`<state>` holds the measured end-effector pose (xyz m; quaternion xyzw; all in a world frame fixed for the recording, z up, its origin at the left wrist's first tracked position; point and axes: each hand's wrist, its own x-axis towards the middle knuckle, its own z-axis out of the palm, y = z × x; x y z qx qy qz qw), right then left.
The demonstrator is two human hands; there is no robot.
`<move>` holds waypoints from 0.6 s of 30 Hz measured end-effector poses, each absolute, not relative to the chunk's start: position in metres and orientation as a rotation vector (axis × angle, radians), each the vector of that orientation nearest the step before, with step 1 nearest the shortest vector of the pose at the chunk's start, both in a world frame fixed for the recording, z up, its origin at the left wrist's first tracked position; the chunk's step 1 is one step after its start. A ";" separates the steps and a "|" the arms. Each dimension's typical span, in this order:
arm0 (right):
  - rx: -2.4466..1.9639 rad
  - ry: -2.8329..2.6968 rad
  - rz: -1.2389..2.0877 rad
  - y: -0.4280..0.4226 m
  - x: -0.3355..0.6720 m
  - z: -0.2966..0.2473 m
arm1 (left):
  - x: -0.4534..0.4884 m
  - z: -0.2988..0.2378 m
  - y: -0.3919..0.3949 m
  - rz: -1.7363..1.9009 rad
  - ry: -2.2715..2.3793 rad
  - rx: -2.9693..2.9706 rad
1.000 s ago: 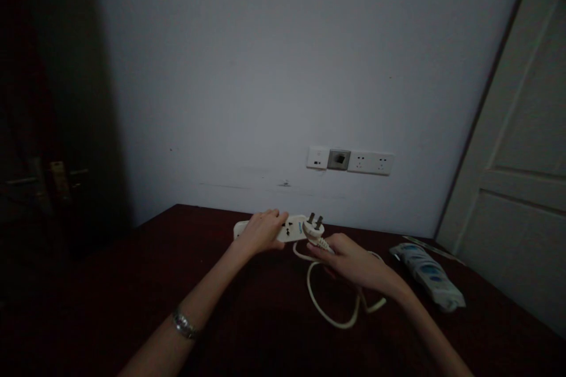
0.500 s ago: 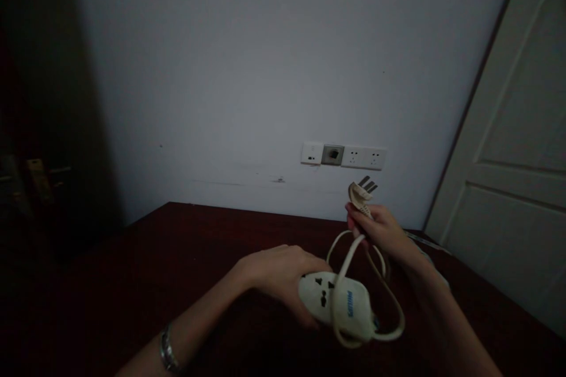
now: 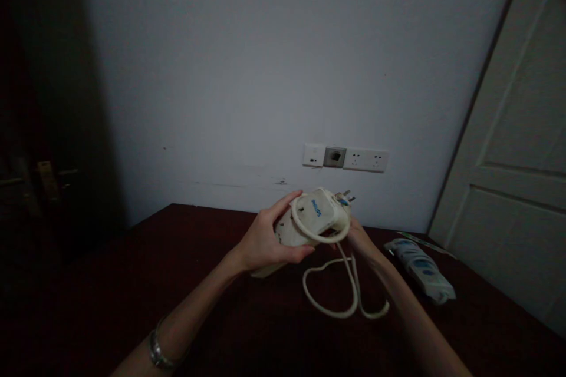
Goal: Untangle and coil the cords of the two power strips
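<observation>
My left hand (image 3: pixel 265 238) grips a white power strip (image 3: pixel 315 211) with blue lettering, its thumb along the near edge and its fingers over the far edge. The strip is raised and tilted above the table. A loop of its white cord (image 3: pixel 300 230) runs across the top face, and more cord hangs below in loose curves. My right hand (image 3: pixel 357 238) is at the strip's right end, closed round the cord and plug (image 3: pixel 346 195); its fingers are mostly hidden. The plug's metal prongs point up and right, beside the strip's end.
A plastic-wrapped bundle (image 3: pixel 420 271) lies at the right of the dark red table (image 3: pixel 177 283), with a thin strip (image 3: pixel 424 244) behind it. Wall sockets (image 3: pixel 366 160) sit above the table's back edge. A white panelled door (image 3: pixel 522 159) stands at the right.
My left hand has lifted and tilted the power strip up from the table. My right hand has lowered the plug to the strip's end. The wrapped bundle has come into view.
</observation>
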<state>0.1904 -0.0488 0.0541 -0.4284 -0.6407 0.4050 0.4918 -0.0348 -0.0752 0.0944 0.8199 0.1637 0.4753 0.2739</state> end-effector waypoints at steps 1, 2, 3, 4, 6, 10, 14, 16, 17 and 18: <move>-1.015 -1.573 1.038 -0.047 0.190 0.050 | -0.038 0.097 -0.073 1.325 0.459 2.187; -0.986 -1.580 1.092 -0.045 0.191 0.046 | -0.042 0.099 -0.072 1.365 0.485 2.178; -0.961 -1.575 1.142 -0.043 0.191 0.042 | -0.046 0.102 -0.071 1.402 0.519 2.179; -0.955 -1.575 1.197 -0.041 0.192 0.039 | -0.050 0.105 -0.069 1.438 0.560 2.184; -0.973 -1.554 1.282 -0.039 0.193 0.034 | -0.057 0.108 -0.063 1.502 0.654 2.196; -1.059 -1.491 1.293 -0.039 0.190 0.034 | -0.065 0.103 -0.043 1.597 0.830 2.209; -1.157 -1.482 1.148 -0.047 0.180 0.044 | -0.066 0.089 -0.017 1.623 1.103 2.227; -1.197 -1.563 1.089 -0.053 0.175 0.050 | -0.066 0.083 -0.007 1.615 1.314 2.227; -1.217 -1.618 1.061 -0.057 0.172 0.052 | -0.067 0.080 -0.003 1.602 1.413 2.229; -1.239 -1.674 1.034 -0.060 0.169 0.054 | -0.068 0.078 0.000 1.579 1.493 2.235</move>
